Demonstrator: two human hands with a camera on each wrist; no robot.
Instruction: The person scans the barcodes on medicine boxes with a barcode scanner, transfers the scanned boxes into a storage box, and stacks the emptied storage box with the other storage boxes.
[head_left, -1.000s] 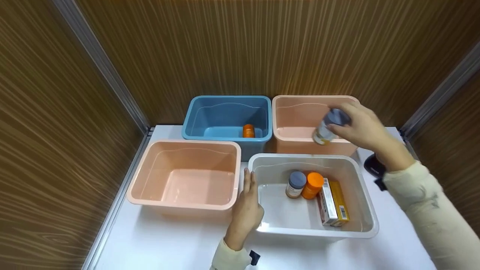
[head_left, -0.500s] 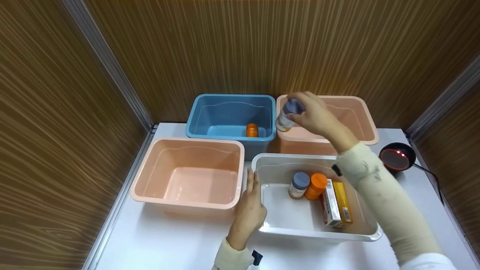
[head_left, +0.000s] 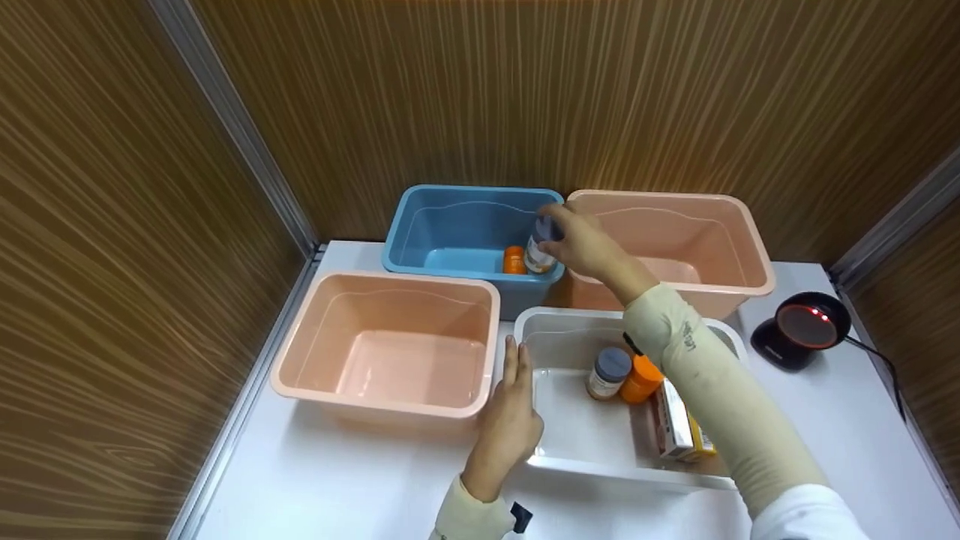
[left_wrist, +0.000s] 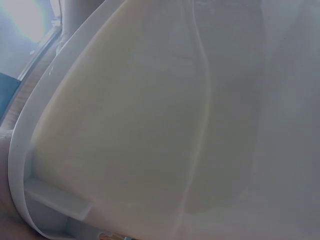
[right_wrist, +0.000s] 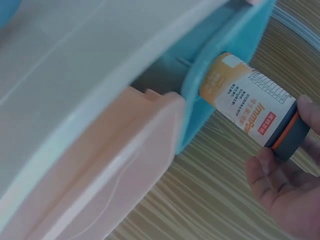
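Note:
My right hand (head_left: pixel 589 244) grips a supplement bottle (head_left: pixel 538 251) by its dark grey cap, at the right side of the blue bin (head_left: pixel 397 259). In the right wrist view the bottle (right_wrist: pixel 250 102) shows a white and orange label, its base at the bin's rim. An orange bottle (head_left: pixel 514 260) lies inside the blue bin, beside it. My left hand (head_left: pixel 510 420) rests with straight fingers against the left wall of the light grey bin (head_left: pixel 581 471). That bin holds another grey-capped bottle (head_left: pixel 608 373), an orange-capped bottle (head_left: pixel 641 379) and two boxes (head_left: pixel 675 424), partly hidden by my right sleeve.
A peach bin (head_left: pixel 375 409) stands to the left, and another peach bin (head_left: pixel 757 277) at the back right, next to the blue one. A black device (head_left: pixel 802 330) with red lights and a cable sits at the right. Wood-patterned walls (head_left: pixel 480 90) enclose the white table (head_left: pixel 315 480).
My right hand has carried the grey-capped bottle leftward from above the back right peach bin, then down into the blue bin. The left hand stays at the grey bin. The head view has shifted slightly.

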